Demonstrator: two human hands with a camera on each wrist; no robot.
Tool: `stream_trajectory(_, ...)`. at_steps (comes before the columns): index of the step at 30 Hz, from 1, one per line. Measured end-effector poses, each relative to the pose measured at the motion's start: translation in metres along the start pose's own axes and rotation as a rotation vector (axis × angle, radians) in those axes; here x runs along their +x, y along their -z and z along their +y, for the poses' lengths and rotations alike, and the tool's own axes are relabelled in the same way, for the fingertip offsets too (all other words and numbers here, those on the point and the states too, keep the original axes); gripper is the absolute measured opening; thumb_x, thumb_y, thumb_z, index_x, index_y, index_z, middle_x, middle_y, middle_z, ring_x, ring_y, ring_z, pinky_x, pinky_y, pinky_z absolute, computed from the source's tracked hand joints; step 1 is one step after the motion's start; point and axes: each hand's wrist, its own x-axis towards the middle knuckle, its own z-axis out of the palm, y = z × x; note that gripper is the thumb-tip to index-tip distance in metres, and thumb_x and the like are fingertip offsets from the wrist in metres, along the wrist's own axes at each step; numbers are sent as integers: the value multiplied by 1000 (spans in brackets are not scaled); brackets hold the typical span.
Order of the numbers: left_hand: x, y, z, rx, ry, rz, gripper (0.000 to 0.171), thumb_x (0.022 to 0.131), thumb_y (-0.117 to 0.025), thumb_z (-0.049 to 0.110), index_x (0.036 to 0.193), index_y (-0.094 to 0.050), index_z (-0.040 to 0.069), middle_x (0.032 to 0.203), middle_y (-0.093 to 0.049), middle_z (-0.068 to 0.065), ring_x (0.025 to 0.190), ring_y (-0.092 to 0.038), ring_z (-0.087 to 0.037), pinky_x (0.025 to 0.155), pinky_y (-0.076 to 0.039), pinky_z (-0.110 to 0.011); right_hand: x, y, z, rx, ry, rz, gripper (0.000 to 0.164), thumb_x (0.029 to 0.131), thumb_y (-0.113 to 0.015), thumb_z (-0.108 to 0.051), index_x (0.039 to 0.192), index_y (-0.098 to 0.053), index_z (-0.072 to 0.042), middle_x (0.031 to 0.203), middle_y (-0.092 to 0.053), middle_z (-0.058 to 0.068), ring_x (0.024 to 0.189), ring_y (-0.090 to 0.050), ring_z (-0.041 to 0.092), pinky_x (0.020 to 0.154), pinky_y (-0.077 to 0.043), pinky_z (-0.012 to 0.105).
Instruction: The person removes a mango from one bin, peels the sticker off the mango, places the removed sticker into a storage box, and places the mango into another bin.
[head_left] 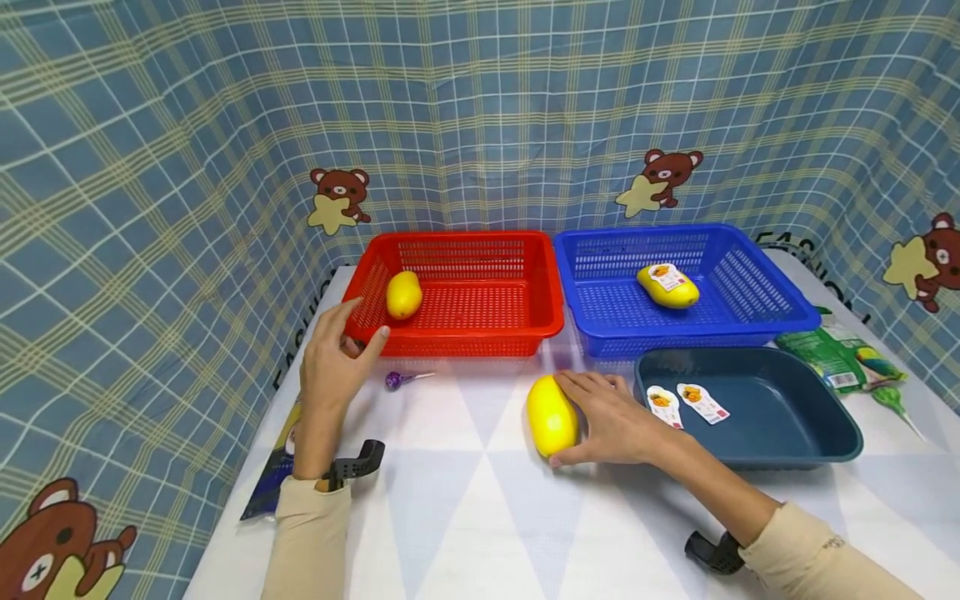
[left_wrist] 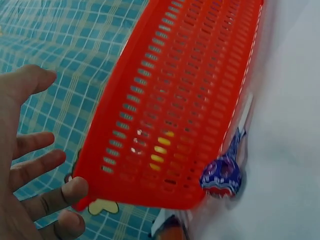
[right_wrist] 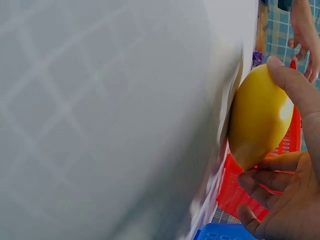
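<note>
One mango (head_left: pixel 551 417) sits in the grip of the right hand (head_left: pixel 611 417), near the middle of the counter (head_left: pixel 480 533); the thumb is on its near end and the fingers are on its far end, though whether it is lifted is hard to tell. The left hand (head_left: pixel 330 354) holds nothing, its fingers loosely spread beside the near left corner of the red basket (head_left: pixel 465 343); I cannot tell whether a fingertip touches the rim. To handle the fruit well, I would keep the pressure even at both ends, since such a smooth, rounded skin would probably roll or slip under a lopsided pinch. Any lift should go straight up, high enough to clear the basket rims, and the relaxed left hand could steady the fruit if it turns. Just in front of the red basket lies a purple lollipop (head_left: pixel 393 381), which a low sweep to the left might knock. Inside that basket, toward the left, rests a second mango (head_left: pixel 405 296). Beside it on the right, the blue basket (head_left: pixel 697 337) holds a stickered mango (head_left: pixel 668 287). Nearer, to the right of the right hand, a dark tray (head_left: pixel 780 421) carries two stickers (head_left: pixel 702 403); the forearm passes close to its near left edge, so a careful elbow would help. At the far right lie a green packet (head_left: pixel 836 354) and a green lollipop (head_left: pixel 890 398).
</note>
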Motion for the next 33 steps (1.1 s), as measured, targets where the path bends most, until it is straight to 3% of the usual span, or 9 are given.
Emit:
stream_trajectory(5, -1, 2, -10, -19, 64, -18, 61, 91, -68, 47, 145, -55, 20, 146, -49, -1, 76, -55, -19, 64, -42, -36, 1, -1, 0, -5, 7, 26, 117, 63, -82, -70, 150, -43, -3, 150, -46, 14, 134, -42, 35, 105, -27, 56)
stream_trajectory(16, -2, 0, -24, 26, 123, -39, 65, 92, -65, 51, 147, -51, 20, 149, -46, -2, 84, -60, -27, 73, -48, -42, -1, -3, 2, -3, 26, 55, 117, 62, -84, -69, 150, -44, -3, 149, -48, 13, 133, -44, 36, 104, -28, 57)
stream_trajectory(23, -1, -7, -28, 40, 145, -50, 66, 92, -64, 53, 147, -52, 19, 152, -45, -2, 122, -55, -33, 94, -47, -57, -2, 4, 2, -18, 35, 73, 118, 63, -82, -71, 151, -42, -3, 151, -47, 13, 135, -42, 38, 104, -28, 59)
stream_trajectory(30, -3, -10, -26, 67, 161, 4, 61, 94, -61, 52, 143, -56, 15, 151, -47, 1, 98, -62, -30, 78, -51, -50, -1, 17, -1, -1, 34, 76, 120, 63, -79, -74, 153, -40, -4, 152, -45, 12, 136, -40, 39, 105, -27, 57)
stream_trajectory(33, -3, -10, -25, 77, 166, 24, 61, 94, -61, 52, 143, -57, 15, 151, -48, 2, 103, -62, -30, 77, -52, -50, -1, 23, -3, 8, 38, 75, 121, 64, -76, -78, 153, -39, -6, 152, -45, 10, 136, -40, 34, 105, -26, 55)
